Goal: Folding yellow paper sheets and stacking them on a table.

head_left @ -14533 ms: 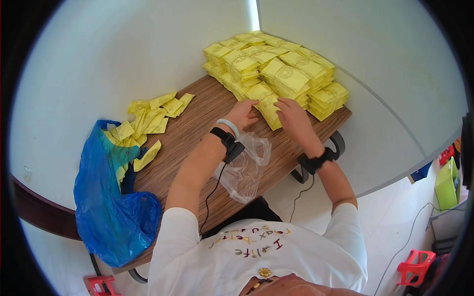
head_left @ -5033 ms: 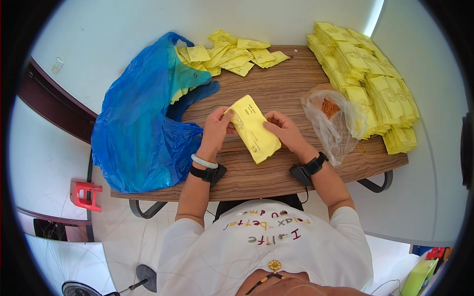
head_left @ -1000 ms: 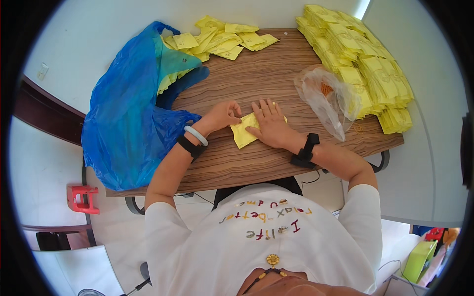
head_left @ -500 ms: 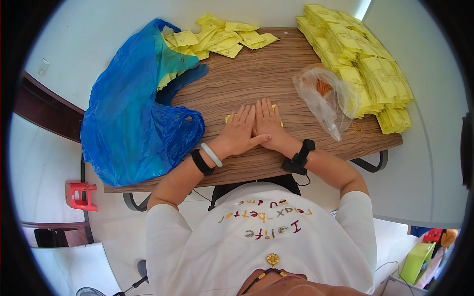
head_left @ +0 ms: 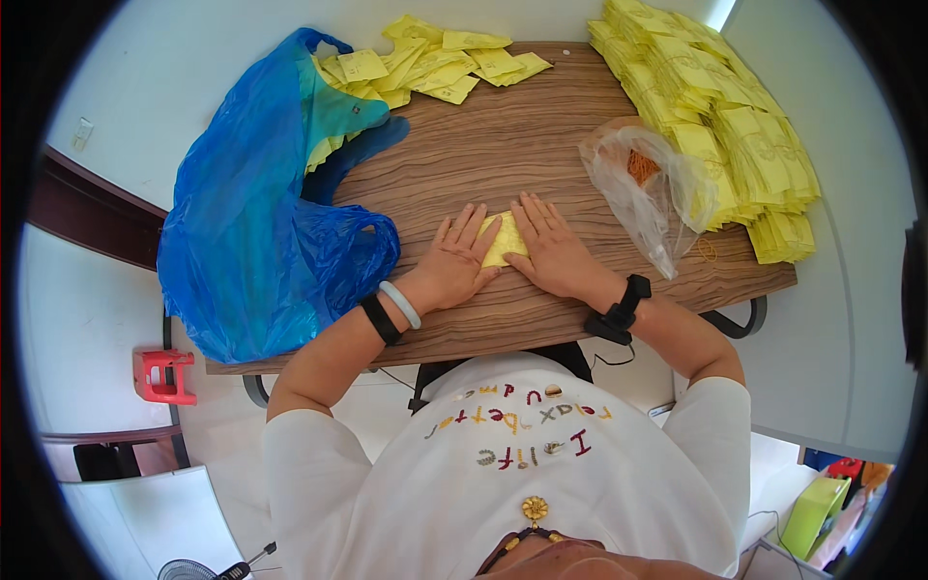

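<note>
Wooden table (head_left: 541, 155) filled most of the view, with a person seated at its near edge. A large blue plastic bag (head_left: 261, 222) sprawled over the left end, mouth open, some yellow pieces showing inside. Big stack of flat yellow paper sheets (head_left: 715, 116) sat on the far right, many layers deep. A clear plastic bag (head_left: 648, 188) with something orange inside lay just beside that stack. A loose pile of folded yellow papers (head_left: 445, 63) sat at the far edge, left of centre, touching the blue bag.

Left hand (head_left: 454, 266) and right hand (head_left: 551, 251) lay side by side near the table's middle, both flat, fingers extended and pressing down on one small folded yellow paper (head_left: 503, 242). Neither hand was gripping it; palms were creasing it against the wood.

Progress, judging by the piles: the folded heap was much smaller than the unfolded stack, so most sheets were left. The current piece looked close to fully folded and not yet added to the heap.
</note>
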`<state>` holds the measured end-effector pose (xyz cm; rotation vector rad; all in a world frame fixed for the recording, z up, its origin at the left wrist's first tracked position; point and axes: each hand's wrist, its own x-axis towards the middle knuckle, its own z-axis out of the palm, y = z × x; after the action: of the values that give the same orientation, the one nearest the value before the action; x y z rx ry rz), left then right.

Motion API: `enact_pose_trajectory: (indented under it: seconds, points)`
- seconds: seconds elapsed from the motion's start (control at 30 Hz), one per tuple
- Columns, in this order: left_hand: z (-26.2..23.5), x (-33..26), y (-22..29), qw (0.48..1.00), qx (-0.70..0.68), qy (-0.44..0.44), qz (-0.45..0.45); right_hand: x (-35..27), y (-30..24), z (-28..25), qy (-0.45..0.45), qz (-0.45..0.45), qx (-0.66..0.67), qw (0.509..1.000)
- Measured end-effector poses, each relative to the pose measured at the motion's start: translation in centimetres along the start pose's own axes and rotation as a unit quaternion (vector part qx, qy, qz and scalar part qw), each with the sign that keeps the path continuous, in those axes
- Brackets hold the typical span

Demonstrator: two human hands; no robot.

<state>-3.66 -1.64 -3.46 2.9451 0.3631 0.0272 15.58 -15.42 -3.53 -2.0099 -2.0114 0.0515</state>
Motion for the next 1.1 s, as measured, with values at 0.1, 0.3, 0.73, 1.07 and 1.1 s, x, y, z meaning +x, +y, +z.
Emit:
enact_pose_trajectory:
  seconds: [0.1,0.3,0.73,1.07,1.1]
  points:
    - [-1.5,0.2,-0.3,0.999,0.007,-0.039,0.024,-0.1,-0.1,0.2,0.009,0.006,-0.006,1.000]
    - [-1.3,-0.1,-1.8,0.999,0.004,-0.023,0.036,-0.2,-0.5,0.2,0.004,0.020,-0.016,1.000]
    - [-6.5,0.5,-1.5,0.999,-0.005,-0.012,-0.043,-0.1,-1.0,0.5,-0.005,0.056,-0.025,0.998]
    - [-1.9,2.6,1.8,0.999,0.007,-0.028,0.042,-0.4,-0.9,1.5,0.001,0.054,-0.027,0.998]
    - [-1.8,2.4,1.2,0.998,0.006,-0.030,0.047,-0.5,-0.6,1.4,0.009,0.048,-0.023,0.999]
